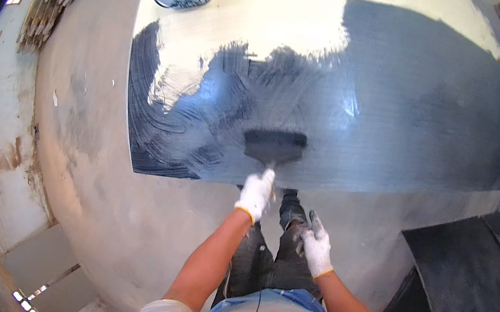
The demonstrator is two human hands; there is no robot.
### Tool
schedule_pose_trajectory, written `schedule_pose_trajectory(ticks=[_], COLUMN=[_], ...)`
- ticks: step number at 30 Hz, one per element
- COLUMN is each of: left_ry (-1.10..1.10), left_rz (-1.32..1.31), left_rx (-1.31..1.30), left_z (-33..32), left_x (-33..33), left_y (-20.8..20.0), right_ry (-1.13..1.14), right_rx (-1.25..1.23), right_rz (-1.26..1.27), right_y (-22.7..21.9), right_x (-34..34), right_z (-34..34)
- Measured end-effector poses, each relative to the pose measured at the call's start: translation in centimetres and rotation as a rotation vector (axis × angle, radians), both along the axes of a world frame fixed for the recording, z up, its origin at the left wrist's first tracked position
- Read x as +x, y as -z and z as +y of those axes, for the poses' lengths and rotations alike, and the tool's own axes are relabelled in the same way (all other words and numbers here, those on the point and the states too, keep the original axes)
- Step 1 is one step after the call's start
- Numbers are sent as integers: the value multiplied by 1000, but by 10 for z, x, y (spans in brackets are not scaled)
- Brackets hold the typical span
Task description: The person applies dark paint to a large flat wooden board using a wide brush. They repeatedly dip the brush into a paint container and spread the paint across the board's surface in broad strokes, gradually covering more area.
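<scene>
the brush (275,146) is gripped by the left hand (256,193), head ahead, parallel to the panel's (395,106) near edge; right hand (316,251) loosely parted.

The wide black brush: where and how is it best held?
The brush is probably best gripped by its narrow handle, from the near side, as the left hand does: the brush tapers toward that hand, while its broad dark head faces away.

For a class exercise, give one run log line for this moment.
White-gloved left hand: grips wide black brush-like tool; pale rectangular panel: partly coated black; white-gloved right hand: no tool
</scene>
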State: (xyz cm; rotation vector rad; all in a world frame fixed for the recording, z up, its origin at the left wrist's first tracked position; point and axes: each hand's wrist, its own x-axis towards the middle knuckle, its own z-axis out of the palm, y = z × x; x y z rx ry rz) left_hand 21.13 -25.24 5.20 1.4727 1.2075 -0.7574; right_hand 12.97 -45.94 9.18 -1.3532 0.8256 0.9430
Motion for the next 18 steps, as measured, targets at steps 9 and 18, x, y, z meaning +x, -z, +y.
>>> schedule_pose_trajectory(ticks=[9, 18], left_ry=[-231, -165], left_rz=[-30, 103], left_rx=[-23, 292], left_z=[72, 190], left_x=[-20, -170], left_y=[15, 23], right_ry=[-42, -943], right_rx=[-358, -549], right_rz=[15, 27], right_y=[18, 84], right_x=[-42, -200], right_z=[-132, -228])
